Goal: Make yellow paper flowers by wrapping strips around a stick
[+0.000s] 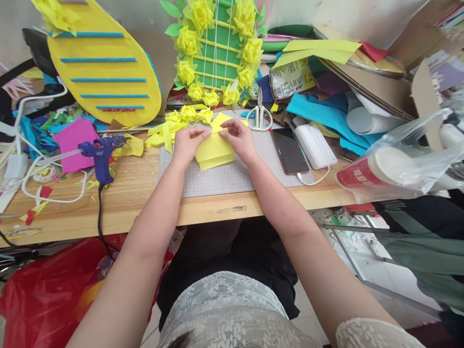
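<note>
Yellow paper (214,149) is pinched between my two hands over a grey cutting mat (217,187). My left hand (189,143) grips its left edge between thumb and forefinger. On the other side, my right hand (240,140) pinches the paper's upper right part, thumb and fingers curled together. More yellow sheets lie beneath and behind it, and the overlap hides how many. Just beyond my left hand are yellow paper roses (189,114) and yellow strips (167,135). White-handled scissors (259,116) lie behind my right hand.
A phone (290,151), a white power bank (316,146) and a bagged cup (377,166) stand right. At left are a blue glue gun (103,157), cable and pink paper (77,144). Behind lean a yellow striped board (105,67) and a green rose-trimmed board (217,53).
</note>
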The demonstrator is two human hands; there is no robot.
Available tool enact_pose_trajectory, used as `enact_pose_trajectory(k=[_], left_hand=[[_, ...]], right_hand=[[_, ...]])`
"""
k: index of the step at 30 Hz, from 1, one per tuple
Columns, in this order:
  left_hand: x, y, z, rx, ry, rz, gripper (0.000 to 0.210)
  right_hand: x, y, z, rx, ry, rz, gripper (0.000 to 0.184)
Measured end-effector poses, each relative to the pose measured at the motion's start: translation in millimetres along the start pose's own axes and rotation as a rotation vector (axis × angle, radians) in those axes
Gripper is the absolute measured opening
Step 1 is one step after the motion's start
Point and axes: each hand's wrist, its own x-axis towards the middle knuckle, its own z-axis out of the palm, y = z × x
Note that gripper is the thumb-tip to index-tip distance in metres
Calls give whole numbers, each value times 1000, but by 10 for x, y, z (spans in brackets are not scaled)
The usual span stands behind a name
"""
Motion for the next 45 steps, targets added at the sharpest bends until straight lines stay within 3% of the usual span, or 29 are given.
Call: enact_pose_trajectory(k=[4, 8, 19, 25, 29, 33, 37, 45], left_hand=[[-15, 26, -3, -9, 0, -51, 20], [-34, 49, 11, 27, -21, -10, 20], [-26, 31, 17, -11, -14, -40, 17], [-36, 29, 5, 33, 23, -52, 16], [-35, 54, -7, -52, 16, -68, 24], [-24, 84, -51, -276, -143, -204, 39], [-23, 57, -83, -261, -246, -267, 37], [-66, 5, 21, -164, -124, -169, 28]], right_hand=[[27, 16, 11, 47, -26, -11, 30], [63, 22, 66, 90, -6, 15, 32], [25, -108, -71, 251, 145, 237, 34], [-17, -168, -34, 190, 44, 284, 37], [1, -121, -12, 106, 58, 250, 29], [31, -70, -49, 133, 142, 234, 28], [52, -14, -77, 146, 186, 208, 29], [71, 87, -59, 90, 257, 113, 32]])
